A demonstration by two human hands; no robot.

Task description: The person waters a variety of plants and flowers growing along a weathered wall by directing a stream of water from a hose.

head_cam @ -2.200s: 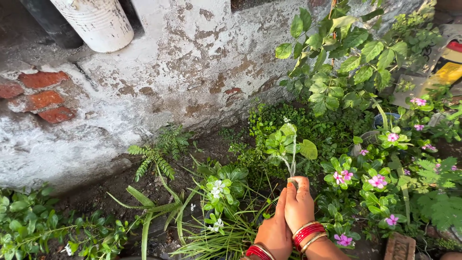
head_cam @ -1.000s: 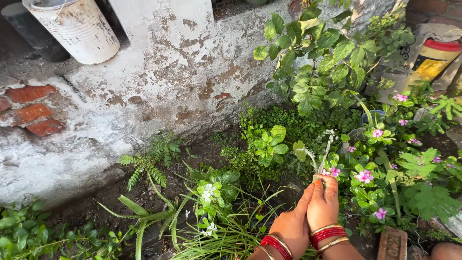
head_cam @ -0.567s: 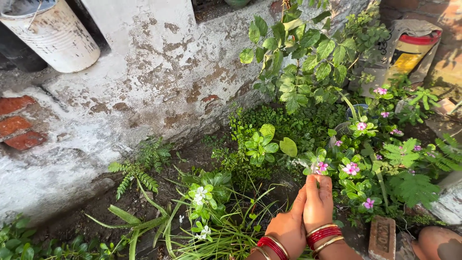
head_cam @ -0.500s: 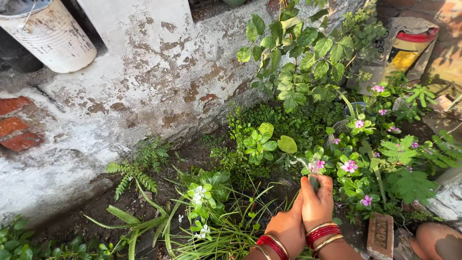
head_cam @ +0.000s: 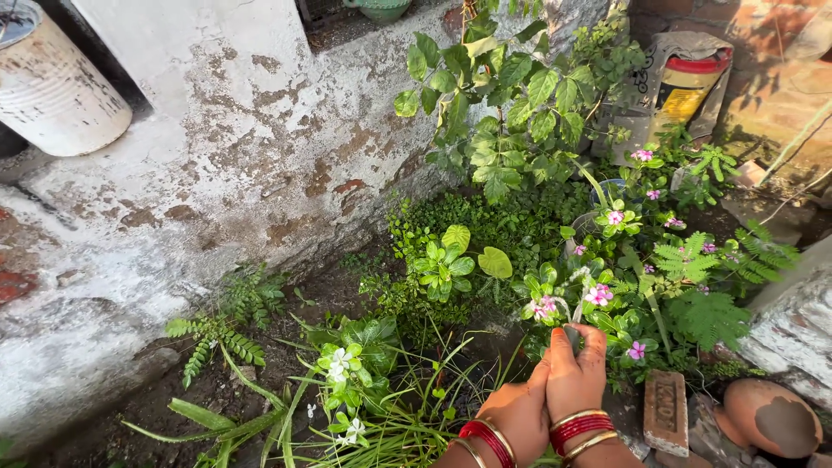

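Note:
My right hand (head_cam: 576, 373) is closed in a fist around a thin spout that is almost hidden; a fine spray of water (head_cam: 568, 302) leaves its fingertips. My left hand (head_cam: 516, 412) lies flat against the right one, fingers together, and what it holds is hidden. Both wrists wear red and gold bangles. The spray lands on a pink-flowered plant (head_cam: 598, 295) directly ahead of the hands. A white-flowered plant (head_cam: 342, 360) and long grass blades (head_cam: 407, 425) grow to the left of the hands.
A peeling white wall (head_cam: 260, 130) runs behind the bed, with a white can (head_cam: 52, 87) on its ledge. A leafy shrub (head_cam: 511, 95) and a printed sack (head_cam: 685, 82) are at the back right. A brick (head_cam: 665, 412) and a broken clay pot (head_cam: 767, 416) lie at the right.
The view has swung to the right along the bed. The joined hands and their spray moved from the broad-leaved plant to the pink-flowered plant; the brick and clay pot came into view.

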